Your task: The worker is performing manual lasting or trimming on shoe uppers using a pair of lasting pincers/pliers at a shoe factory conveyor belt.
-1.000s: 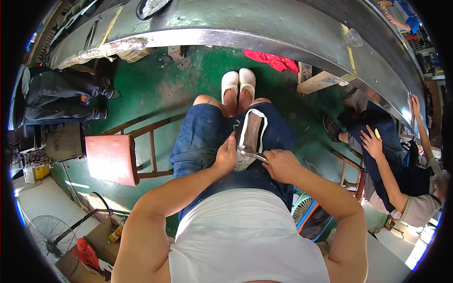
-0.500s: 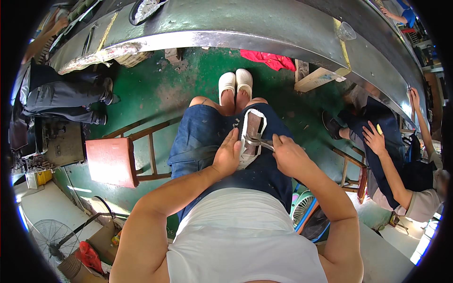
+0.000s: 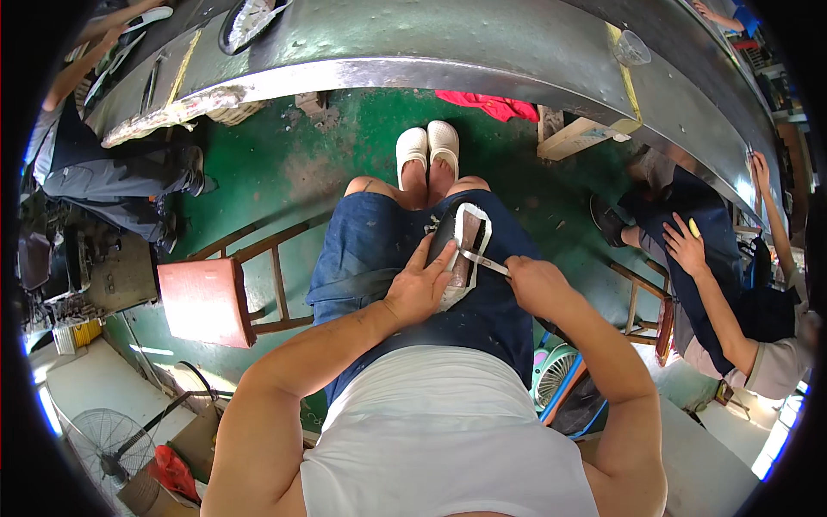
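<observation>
White-edged piece (image 3: pixel 471 234): mid-frame, long axis near-vertical, leaning right
Left hand (image 3: pixel 419 284): holding its left side (nearer)
Right hand (image 3: pixel 536 283): gripping metal tool (image 3: pixel 488 262)

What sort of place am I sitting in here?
Probably a workshop, perhaps for shoes: there's a long metal bench, a co-worker beside it, and a shoe-like piece against your left hand, with a metal tool in your right hand.
</observation>
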The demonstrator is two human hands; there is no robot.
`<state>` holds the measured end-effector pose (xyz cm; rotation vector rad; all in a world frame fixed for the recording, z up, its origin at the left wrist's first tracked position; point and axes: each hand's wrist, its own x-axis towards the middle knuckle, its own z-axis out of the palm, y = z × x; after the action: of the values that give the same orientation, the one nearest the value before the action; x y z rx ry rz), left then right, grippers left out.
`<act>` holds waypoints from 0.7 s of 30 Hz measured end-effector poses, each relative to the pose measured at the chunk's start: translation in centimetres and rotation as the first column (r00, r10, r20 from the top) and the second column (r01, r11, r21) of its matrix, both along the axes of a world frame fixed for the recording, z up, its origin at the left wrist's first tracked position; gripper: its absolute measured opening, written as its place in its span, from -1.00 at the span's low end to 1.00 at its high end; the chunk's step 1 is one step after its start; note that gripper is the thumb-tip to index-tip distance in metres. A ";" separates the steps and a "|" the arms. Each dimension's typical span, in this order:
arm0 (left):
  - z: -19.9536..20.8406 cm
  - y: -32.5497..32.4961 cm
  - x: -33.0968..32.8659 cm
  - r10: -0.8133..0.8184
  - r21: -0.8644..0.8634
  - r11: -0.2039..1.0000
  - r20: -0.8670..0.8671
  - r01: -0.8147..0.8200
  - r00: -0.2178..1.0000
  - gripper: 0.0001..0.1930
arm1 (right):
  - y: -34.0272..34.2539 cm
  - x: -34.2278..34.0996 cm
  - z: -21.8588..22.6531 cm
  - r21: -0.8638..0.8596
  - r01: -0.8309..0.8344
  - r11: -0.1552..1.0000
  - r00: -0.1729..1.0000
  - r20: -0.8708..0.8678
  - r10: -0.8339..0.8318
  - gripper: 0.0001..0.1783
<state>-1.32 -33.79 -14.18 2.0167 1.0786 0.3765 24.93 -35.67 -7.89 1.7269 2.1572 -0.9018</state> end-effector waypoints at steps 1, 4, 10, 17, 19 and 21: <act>0.2 0.1 0.1 -0.008 0.004 1.000 -0.011 0.008 1.000 -0.44 | 0.9 0.5 0.5 -0.091 -0.015 0.996 0.997 -0.080 0.007 -0.78; 0.7 1.1 0.1 -0.013 -0.019 1.000 -0.042 0.012 0.999 -0.44 | 2.9 1.1 2.6 -0.196 -0.040 0.980 0.990 -0.141 0.012 -0.69; 1.8 1.4 0.3 -0.068 -0.094 0.994 -0.125 0.057 0.990 -0.42 | 3.8 -2.6 1.2 0.063 0.141 0.988 0.959 -0.257 -0.121 -0.52; 4.9 2.2 0.4 -0.235 -0.240 0.957 -0.323 0.160 0.917 -0.36 | 2.6 -3.0 0.6 0.019 0.141 0.990 0.973 -0.185 -0.135 -0.48; 1.1 0.5 -0.8 -0.074 -0.233 0.971 -0.095 0.050 0.993 -0.33 | 2.3 -2.5 0.9 0.043 0.141 0.989 0.975 -0.178 -0.131 -0.48; 0.1 -0.2 -1.4 0.085 -0.250 0.967 0.139 -0.048 0.987 -0.28 | 3.3 -1.7 2.3 -0.070 0.116 0.991 0.963 -0.237 -0.129 -0.48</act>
<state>-2.68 -33.96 -14.04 1.7100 1.0481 0.4007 23.24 -32.39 -5.60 1.8233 2.1633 -1.2522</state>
